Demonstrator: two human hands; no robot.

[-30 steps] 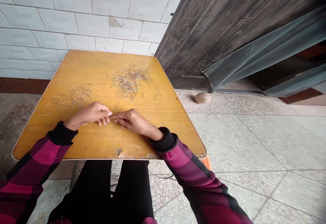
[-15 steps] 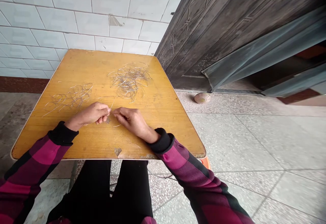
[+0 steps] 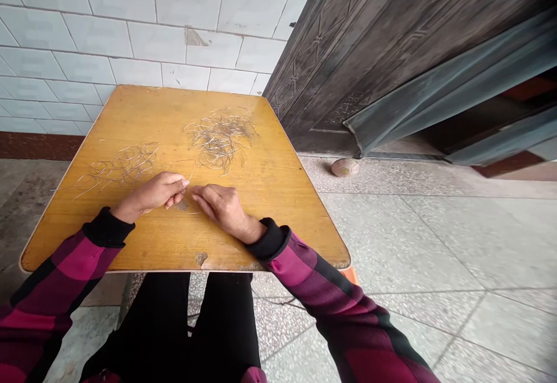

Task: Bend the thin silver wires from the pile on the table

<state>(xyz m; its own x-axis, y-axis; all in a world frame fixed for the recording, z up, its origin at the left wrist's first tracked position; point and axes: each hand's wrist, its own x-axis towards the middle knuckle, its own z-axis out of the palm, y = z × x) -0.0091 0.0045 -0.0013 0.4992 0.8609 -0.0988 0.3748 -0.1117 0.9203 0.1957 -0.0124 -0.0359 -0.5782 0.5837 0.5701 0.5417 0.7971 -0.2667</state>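
Above the middle of the wooden table (image 3: 270,238), my left hand (image 3: 157,190) pinches a thin bent wire (image 3: 192,169) between thumb and forefinger. The wire rises from the fingertips and bends over to the left. Just to the right, my right hand (image 3: 224,206) has its fingers pressed together, close to the left fingertips with a small gap between. A short wire end shows beneath the right fingers; what they grip is too small to make out. Behind my left hand lies a loose bunch of curled wires (image 3: 126,165). A denser tangled wire pile (image 3: 224,136) lies farther back.
A white tiled wall (image 3: 187,17) borders the table's far edge. At the right stand a dark carved door (image 3: 331,69) and a grey-blue curtain (image 3: 418,104). A pale rounded object (image 3: 345,167) rests on the tiled floor (image 3: 413,244).
My right hand has shifted slightly down, and its fingertips have drawn a little apart from my left hand. The left hand keeps its pinch on the wire. Both wire piles are unchanged.
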